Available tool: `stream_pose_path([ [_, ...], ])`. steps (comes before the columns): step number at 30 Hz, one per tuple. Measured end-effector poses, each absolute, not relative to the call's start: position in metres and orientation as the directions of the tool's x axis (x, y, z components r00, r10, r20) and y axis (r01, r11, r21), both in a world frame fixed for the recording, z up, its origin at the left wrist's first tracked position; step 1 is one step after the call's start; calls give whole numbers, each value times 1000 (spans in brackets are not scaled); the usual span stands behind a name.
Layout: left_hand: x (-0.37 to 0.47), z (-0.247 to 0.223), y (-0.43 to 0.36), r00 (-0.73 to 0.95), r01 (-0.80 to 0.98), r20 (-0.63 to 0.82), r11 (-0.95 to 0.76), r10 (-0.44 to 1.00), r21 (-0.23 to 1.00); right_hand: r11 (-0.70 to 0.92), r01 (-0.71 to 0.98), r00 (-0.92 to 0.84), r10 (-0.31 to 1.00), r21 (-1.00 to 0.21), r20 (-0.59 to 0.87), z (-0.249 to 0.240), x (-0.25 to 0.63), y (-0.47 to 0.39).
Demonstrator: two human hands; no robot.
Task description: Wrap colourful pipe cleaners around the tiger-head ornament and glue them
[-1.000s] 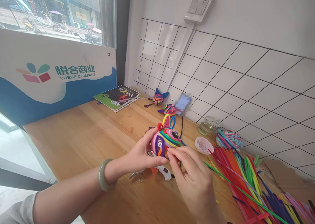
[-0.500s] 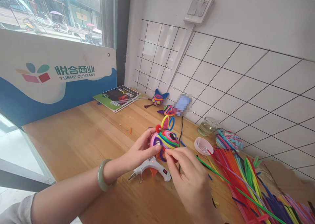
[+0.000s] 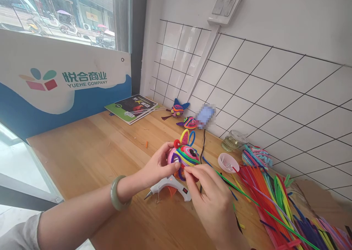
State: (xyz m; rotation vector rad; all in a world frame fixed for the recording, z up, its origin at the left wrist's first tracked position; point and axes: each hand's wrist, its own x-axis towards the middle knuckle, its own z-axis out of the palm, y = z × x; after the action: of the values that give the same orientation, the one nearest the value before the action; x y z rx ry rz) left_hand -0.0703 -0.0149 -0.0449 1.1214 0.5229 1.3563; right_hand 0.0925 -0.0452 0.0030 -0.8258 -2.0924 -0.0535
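Observation:
A round, many-coloured pipe-cleaner figure (image 3: 189, 151) with a yellow-and-pink ear, a blue loop and a red pompom is held above the table. My left hand (image 3: 158, 167) wraps round its left side, thumb on the front near a purple-edged white patch. The fingertips of my right hand (image 3: 211, 191) are pinched together at its lower front; whatever they hold is too small to make out. Beneath the figure, a white glue gun (image 3: 166, 184) with an orange trigger lies on the table, its nozzle to the left and a small light lit.
At the right lie many loose pipe cleaners (image 3: 271, 202). Behind them are a pink bowl (image 3: 228, 162) of small beads, a glass jar (image 3: 234, 140) and a coiled bundle (image 3: 256, 157). Two finished figures (image 3: 177, 109) and magazines (image 3: 131, 109) stand near the wall. A black cable runs behind the figure.
Both hands keep the same hold on the figure. The whole view has shifted very slightly.

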Motion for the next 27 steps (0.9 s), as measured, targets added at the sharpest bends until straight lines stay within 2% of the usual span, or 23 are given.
stream_pose_path([
  [8, -71, -47, -15, 258, -520, 324, -152, 910, 840, 770, 577, -394, 554, -271, 733, 6, 93, -45],
  [27, -69, -47, -14, 243, -508, 294, -137, 925, 851, 748, 595, -377, 584, -295, 719, 1, 92, -44],
])
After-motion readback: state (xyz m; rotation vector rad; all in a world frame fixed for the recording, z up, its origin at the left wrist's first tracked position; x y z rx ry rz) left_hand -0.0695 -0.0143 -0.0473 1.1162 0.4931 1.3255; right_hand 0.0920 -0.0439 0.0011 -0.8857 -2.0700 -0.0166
